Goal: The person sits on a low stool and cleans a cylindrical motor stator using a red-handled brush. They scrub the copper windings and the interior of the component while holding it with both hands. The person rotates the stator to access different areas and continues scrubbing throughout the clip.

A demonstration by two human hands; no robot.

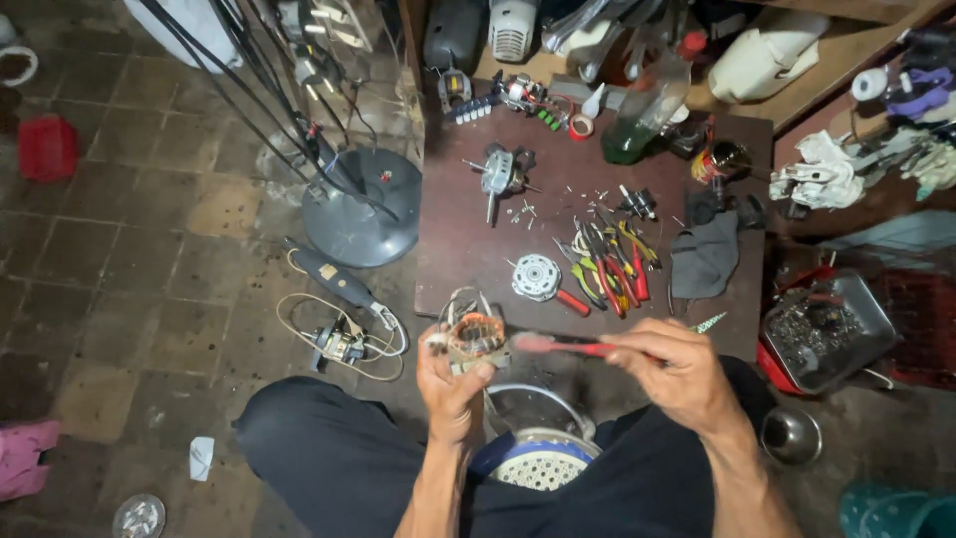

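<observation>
Head camera, looking down at your lap: your left hand [453,384] is closed around a small motor stator [475,336], a ring of copper-coloured windings with thin wires trailing from it, held up just above your knees at the near edge of a low wooden table [468,264]. Your right hand [677,374] is closed around a red-handled brush [558,345], gripping the handle end; the blurred head of the brush touches or sits just beside the stator's right side. You cannot tell from the blur whether the bristles press on the windings.

Below your hands, between your black-trousered legs, lies a round white fan grille [543,463].

On the table, just beyond the stator, sits a white perforated disc [536,276], and to its right a pile of pliers and cutters [609,264] with red, yellow and green handles. Further right lies a dark grey cloth [703,259]. Toward the middle of the table stands a small motor with a shaft [498,174], with loose screws scattered near it. A green bottle [647,110] leans at the far side.

On the tiled floor to your left rests a grey round fan base [360,209], and nearer you a coiled cord with a small part [344,344]. To your right, a metal tray of small parts [832,329] sits near a steel bowl [792,435].
</observation>
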